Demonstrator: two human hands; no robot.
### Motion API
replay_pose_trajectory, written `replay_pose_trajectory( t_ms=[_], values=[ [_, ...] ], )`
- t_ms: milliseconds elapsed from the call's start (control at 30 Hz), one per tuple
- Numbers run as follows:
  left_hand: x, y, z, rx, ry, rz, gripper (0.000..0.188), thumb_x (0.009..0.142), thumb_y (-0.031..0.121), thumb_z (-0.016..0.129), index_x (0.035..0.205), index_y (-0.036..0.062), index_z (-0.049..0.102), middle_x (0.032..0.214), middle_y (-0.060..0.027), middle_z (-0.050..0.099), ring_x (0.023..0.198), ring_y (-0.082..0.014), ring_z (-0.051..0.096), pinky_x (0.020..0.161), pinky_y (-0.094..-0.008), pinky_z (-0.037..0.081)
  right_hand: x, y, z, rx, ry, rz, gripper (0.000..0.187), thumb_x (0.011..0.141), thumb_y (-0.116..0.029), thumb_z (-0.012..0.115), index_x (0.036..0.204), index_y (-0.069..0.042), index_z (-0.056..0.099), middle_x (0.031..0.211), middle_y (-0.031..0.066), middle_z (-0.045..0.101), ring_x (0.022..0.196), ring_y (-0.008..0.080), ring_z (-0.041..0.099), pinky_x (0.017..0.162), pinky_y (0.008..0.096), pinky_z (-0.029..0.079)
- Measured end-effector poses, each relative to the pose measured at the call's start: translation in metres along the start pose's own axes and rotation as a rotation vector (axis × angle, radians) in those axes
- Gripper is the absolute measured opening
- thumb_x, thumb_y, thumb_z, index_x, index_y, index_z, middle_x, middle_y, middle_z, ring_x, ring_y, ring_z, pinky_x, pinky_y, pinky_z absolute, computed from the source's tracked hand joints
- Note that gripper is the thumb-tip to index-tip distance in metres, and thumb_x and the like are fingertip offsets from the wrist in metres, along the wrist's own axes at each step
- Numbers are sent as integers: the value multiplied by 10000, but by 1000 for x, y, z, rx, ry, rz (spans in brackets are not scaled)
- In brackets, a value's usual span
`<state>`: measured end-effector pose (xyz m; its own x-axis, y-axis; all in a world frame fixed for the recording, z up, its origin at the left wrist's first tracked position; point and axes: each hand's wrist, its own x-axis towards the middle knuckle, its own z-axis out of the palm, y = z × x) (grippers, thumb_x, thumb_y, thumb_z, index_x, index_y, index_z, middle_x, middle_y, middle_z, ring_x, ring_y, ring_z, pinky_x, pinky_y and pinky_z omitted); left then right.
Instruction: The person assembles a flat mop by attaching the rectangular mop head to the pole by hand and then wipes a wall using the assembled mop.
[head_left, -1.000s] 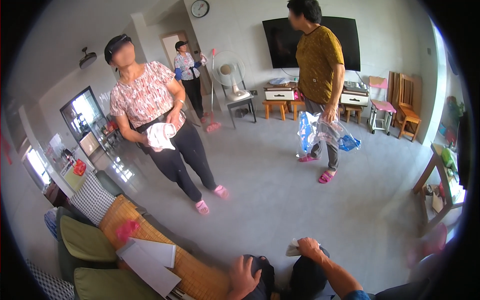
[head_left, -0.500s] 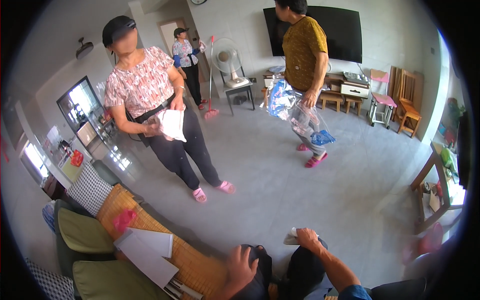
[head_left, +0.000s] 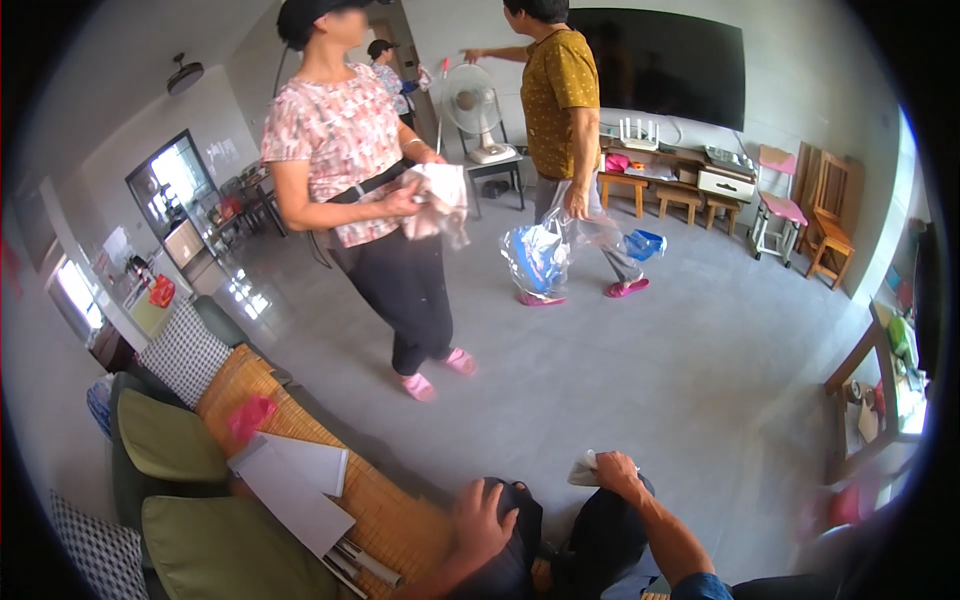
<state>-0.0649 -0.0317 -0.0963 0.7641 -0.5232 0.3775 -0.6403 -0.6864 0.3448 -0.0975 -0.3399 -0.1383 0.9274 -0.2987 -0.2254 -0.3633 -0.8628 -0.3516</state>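
Note:
Fingers spread, my left hand lies on my dark-trousered left knee and holds nothing. My right hand rests over my other knee, its fingers closed around a crumpled grey-white cloth; the part inside the fist is hidden. Standing ahead on the left, a person in a pink patterned top holds a pinkish-white cloth in both hands. A person in a mustard top carries clear plastic bags with blue print in one hand and stretches the other arm leftward, near a standing fan.
Left of me, a bench with a woven mat bears grey-white panels, a pink plastic bag and green cushions. A wooden side table stands at right. Farther back are the fan, stools, chairs and a third person.
The person in pink has stepped right and turned their head right. The person in mustard has moved left and raised an arm; the plastic bags hang lower. My hands have barely moved.

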Motion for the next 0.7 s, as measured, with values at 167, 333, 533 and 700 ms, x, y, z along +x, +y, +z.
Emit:
replay_pose_trajectory(
  t_ms=[167, 333, 533, 700],
  values=[
    [2, -3, -18, 34, 21, 55, 545, 809, 351, 743, 1242, 45, 615, 1324, -237, 503, 1201, -441, 497, 945, -531, 438, -3, -5, 13, 20, 25, -1, 199, 830, -218, 664, 930, -59, 731, 947, 201, 717, 900, 389, 693, 798, 481, 554],
    [-2, -7, -15, 40, 66, 30, 556, 802, 348, 750, 1262, 67, 611, 1350, -223, 494, 1230, -424, 486, 924, -519, 444, 0, -7, 11, 32, -2, 31, 251, 816, -247, 710, 953, -38, 726, 968, 212, 711, 920, 402, 681, 811, 487, 546],
    [1, 0, -14, 7, 41, 11, 583, 810, 300, 754, 1304, 60, 559, 1386, -219, 430, 1296, -410, 430, 956, -543, 406, -5, -4, 0, 0, 42, 15, 273, 799, -240, 744, 934, -6, 706, 940, 230, 705, 916, 428, 670, 798, 503, 542],
    [-1, 3, -15, 5, 40, -5, 585, 816, 296, 749, 1311, 59, 547, 1392, -225, 424, 1304, -415, 419, 971, -550, 396, -7, -1, 0, 14, 45, -1, 270, 811, -242, 734, 924, 1, 702, 936, 236, 702, 907, 432, 666, 785, 515, 536]
  ],
)
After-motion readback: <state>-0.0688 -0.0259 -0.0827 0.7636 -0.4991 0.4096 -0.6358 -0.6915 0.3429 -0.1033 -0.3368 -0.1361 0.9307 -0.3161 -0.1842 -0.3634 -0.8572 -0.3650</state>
